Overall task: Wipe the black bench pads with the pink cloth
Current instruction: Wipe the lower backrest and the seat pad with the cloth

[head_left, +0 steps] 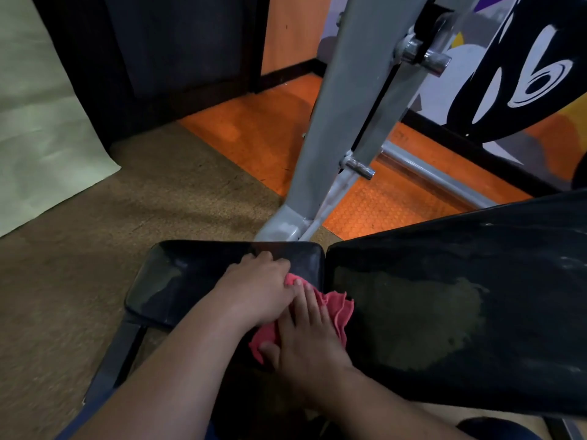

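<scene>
The small black seat pad (pixel 178 281) lies at centre left, and the larger black back pad (pixel 460 312) slopes off to the right with dusty smears on it. A crumpled pink cloth (pixel 338 309) sits on the seat pad's right end, close to the gap between the pads. My left hand (pixel 257 287) lies over the cloth's left part, its fingers curled downward. My right hand (pixel 309 338) presses flat on the cloth with straight fingers, its fingertips touching my left hand. Most of the cloth is hidden under both hands.
A grey metal frame (pixel 336 128) with chrome pegs rises just behind the pads. Orange rubber flooring (pixel 254 128) and brown carpet (pixel 79 249) surround the bench. A pale sheet (pixel 38 122) leans at the far left, and a painted wall (pixel 524 74) stands at the right.
</scene>
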